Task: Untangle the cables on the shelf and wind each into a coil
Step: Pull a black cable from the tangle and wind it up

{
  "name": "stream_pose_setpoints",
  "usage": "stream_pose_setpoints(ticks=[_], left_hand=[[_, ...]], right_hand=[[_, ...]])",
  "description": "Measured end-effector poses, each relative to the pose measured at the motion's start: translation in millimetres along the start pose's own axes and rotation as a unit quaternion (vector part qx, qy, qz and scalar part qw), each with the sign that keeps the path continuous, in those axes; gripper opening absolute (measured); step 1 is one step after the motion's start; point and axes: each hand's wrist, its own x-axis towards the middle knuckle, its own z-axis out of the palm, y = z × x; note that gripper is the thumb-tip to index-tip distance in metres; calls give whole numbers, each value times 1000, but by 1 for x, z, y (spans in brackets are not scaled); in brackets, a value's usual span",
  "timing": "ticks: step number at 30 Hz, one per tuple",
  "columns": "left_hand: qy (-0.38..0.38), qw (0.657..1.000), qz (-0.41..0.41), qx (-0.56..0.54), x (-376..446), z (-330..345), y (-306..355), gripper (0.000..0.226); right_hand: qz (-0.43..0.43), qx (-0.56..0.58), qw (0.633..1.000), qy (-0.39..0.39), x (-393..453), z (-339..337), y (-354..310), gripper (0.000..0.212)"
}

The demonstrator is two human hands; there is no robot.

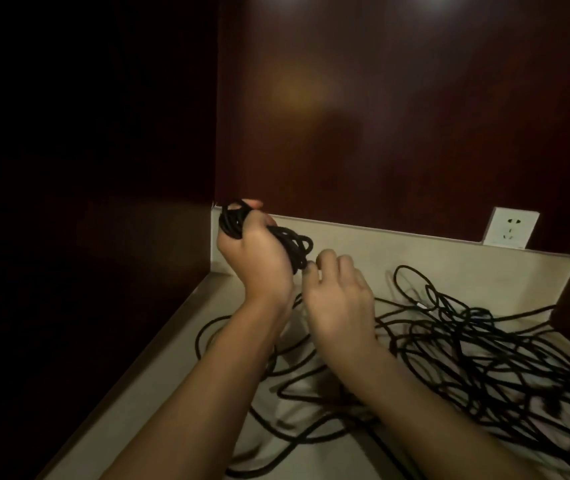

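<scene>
Left hand (pixel 254 252) raised above the shelf (pixel 172 358), fingers curled tight round a coil (pixel 288 245) of black cable, loops bulging out past the thumb side and toward the right. Right hand (pixel 337 299) just beside it and slightly lower, fingers bent, fingertips (pixel 325 258) touching the coil's lower right edge; whether pinching a strand there or only brushing it, cannot tell, since blurred.

Below both wrists, loose strands trailing from the coil down onto the pale shelf, curving in wide arcs under the forearms. Right of the right hand, a dense tangle of black cables (pixel 484 355) heaped on the shelf, loops crossing over one another, a few single loops reaching up toward the low pale back ledge (pixel 415 251).

Beyond the tangle, far right of the hands, a white wall socket (pixel 510 228) standing above that ledge. Behind and left of the left hand, dark reddish wood panels (pixel 380 116) meeting in a corner, a dim glow of light reflected above the hands.
</scene>
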Motion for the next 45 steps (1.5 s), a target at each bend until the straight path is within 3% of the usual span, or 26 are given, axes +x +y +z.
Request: stream_pose_setpoints(ticks=[2, 4, 6, 8, 11, 16, 19, 21, 23, 25, 28, 31, 32, 33, 35, 37, 38, 40, 41, 45], left_hand=[[0, 1000, 9, -8, -3, 5, 1, 27], [-22, 1000, 19, -4, -9, 6, 2, 27], [-48, 999, 15, -4, -12, 9, 3, 28], [-66, 997, -16, -19, -11, 9, 5, 27], [-109, 992, -55, -22, -11, 5, 9, 25], [-252, 967, -26, 11, -12, -8, 9, 22], [-330, 940, 43, 71, -9, -12, 13, 22], [-361, 922, 79, 112, -4, -16, 12, 23], [-388, 901, 106, 164, 0, -22, 11, 22], [-422, 871, 128, 218, 2, -27, 11, 22], [-473, 808, 180, 301, 2, -32, 10, 24], [-482, 736, 287, 380, 5, -32, 10, 25], [-469, 722, 321, 394, 7, -32, 10, 26], [-448, 723, 341, 401, 9, -33, 11, 28], [-402, 744, 361, 393, 13, -32, 14, 28], [-372, 737, 401, 398, 10, -30, 15, 30], [-360, 730, 420, 402, 8, -29, 15, 32], [-338, 729, 430, 412, 6, -27, 12, 33], [-328, 727, 429, 425, 5, -26, 10, 33], [-325, 700, 416, 480, -2, -32, -4, 32]], right_hand=[[105, 45, 993, 2, 1, -4, -13, 26], [207, 98, 972, -51, 8, -22, -23, 31], [240, 180, 952, -68, 9, -22, -25, 35], [192, 275, 942, 2, 3, -21, -19, 39], [90, 321, 933, 136, -9, -12, 4, 19], [-23, 250, 955, 158, 1, -8, 46, 23], [-20, 318, 946, 65, 5, -13, 51, 26], [-16, 390, 919, -59, 11, -21, 55, 18], [-31, 468, 854, -225, 20, -30, 60, 24], [-48, 538, 765, -351, 26, -38, 64, 32], [-43, 593, 669, -446, 32, -38, 71, 23], [-2, 618, 622, -482, 24, -33, 67, 22], [22, 614, 623, -484, 17, -34, 61, 21], [42, 593, 648, -476, 7, -33, 56, 19], [53, 509, 761, -398, -12, -31, 47, 18], [42, 406, 874, -263, -29, -27, 46, 20], [36, 367, 908, -200, -35, -26, 48, 24], [19, 336, 935, -113, -40, -21, 55, 20], [9, 330, 938, -111, -43, -18, 60, 14], [-57, 357, 900, -245, -50, -3, 75, 8]])
